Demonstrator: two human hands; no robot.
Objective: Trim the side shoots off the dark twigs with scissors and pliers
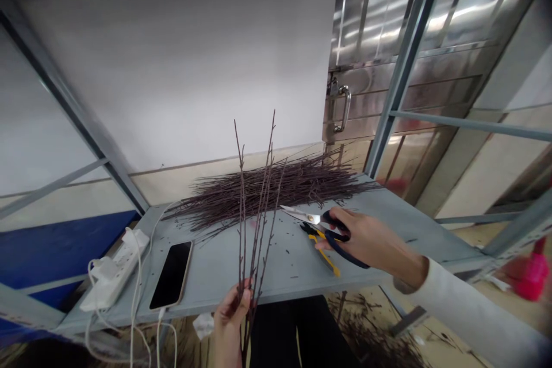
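Observation:
My left hand (230, 316) pinches a small bunch of thin dark twigs (256, 207) near their lower ends and holds them upright in front of the shelf edge. My right hand (366, 238) grips a pair of scissors (313, 219) by the dark blue handles, with the silver blades pointing left toward the twigs. The blade tips stop a short way to the right of the held stems. A yellow-handled tool (323, 250) lies on the shelf under the scissors.
A large heap of cut twigs (276, 187) lies at the back of the grey metal shelf (215, 270). A black phone (171, 274) on a cable and a white power strip (114, 270) sit at the left. Twig scraps litter the floor below.

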